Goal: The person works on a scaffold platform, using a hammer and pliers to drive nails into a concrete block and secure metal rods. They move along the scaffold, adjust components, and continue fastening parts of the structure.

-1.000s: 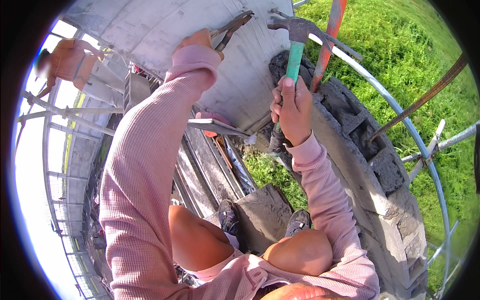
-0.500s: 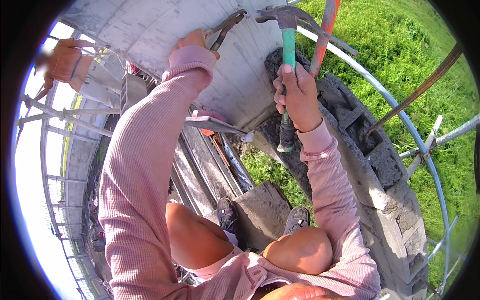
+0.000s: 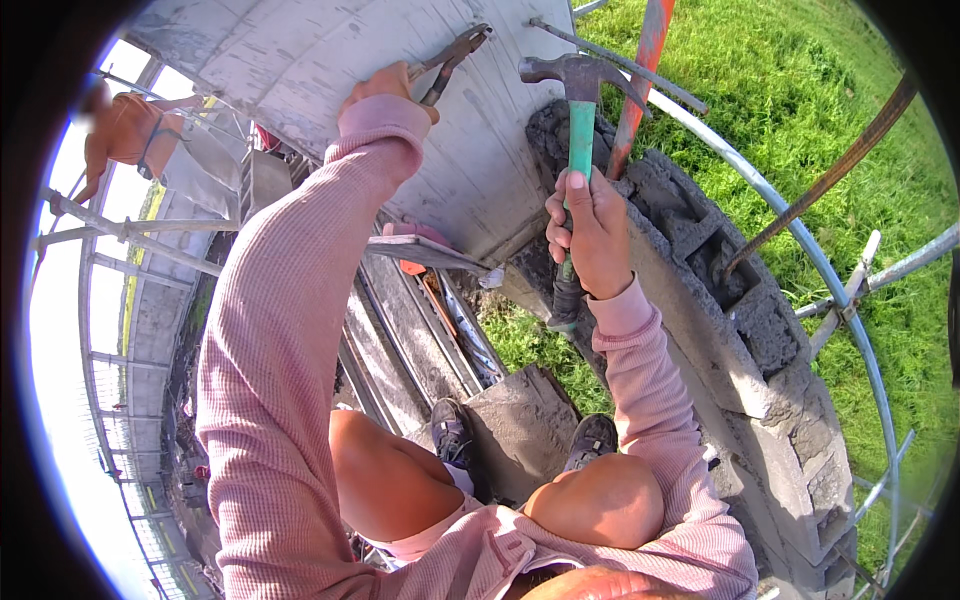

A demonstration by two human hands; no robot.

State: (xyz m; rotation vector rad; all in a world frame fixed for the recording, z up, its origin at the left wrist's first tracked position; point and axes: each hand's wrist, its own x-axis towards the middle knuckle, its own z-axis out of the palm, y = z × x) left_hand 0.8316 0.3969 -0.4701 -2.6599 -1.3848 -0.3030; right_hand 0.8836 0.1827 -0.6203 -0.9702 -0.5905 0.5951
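My left hand (image 3: 388,88) is closed around the handles of a pair of pliers (image 3: 455,60). Their worn metal jaws point up and right, against or just over the pale grey wall panel (image 3: 290,60); whether they pinch anything is too small to tell. In my right hand (image 3: 592,228), a claw hammer (image 3: 581,130) is held upright by its green and black handle, thumb along the grip. The dark hammer head is right of the pliers, apart from them, in front of a thin metal rod (image 3: 670,88).
Rough concrete blocks (image 3: 760,340) form a wall on my right, with a rusty bar (image 3: 830,185) rising from it. An orange-red pole (image 3: 641,85) and curved scaffold pipes (image 3: 800,235) stand beyond, before grass. Planks (image 3: 410,320) lie below. Another person (image 3: 135,130) is at far left.
My right hand and the hammer have dropped slightly toward me, and the hammer head sits lower, uncovering more of the thin rod. My left hand and the pliers have hardly moved.
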